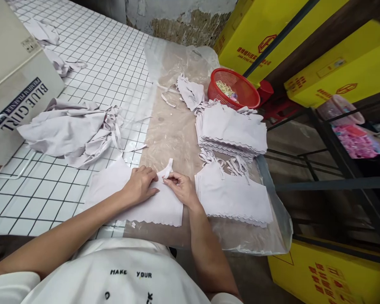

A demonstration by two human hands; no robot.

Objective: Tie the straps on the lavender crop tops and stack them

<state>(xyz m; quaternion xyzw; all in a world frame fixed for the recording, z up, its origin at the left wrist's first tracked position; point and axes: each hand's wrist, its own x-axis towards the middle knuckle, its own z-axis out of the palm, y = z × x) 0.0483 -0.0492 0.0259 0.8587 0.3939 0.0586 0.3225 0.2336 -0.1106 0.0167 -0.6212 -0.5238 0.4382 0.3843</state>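
A pale lilac camisole top (158,209) with a scalloped hem lies flat in front of me. My left hand (141,184) rests on its upper part, fingers bent and thumb held apart, with nothing visibly in its grasp. At the top's right shoulder, my right hand (182,188) pinches a thin strap (168,169) between thumb and fingertips. Just right of that hand is a stack of similar tops (234,194), straps bunched at the upper edge. Behind it sits a taller folded stack (232,126).
Loose tops (69,131) are heaped left, beside a cardboard carton (22,97). A red basket (232,86) with small bands stands at the back right. Plastic sheeting (174,139) covers part of the grid-patterned table (110,59). A metal rack (335,147) and yellow boxes (345,63) flank the right side.
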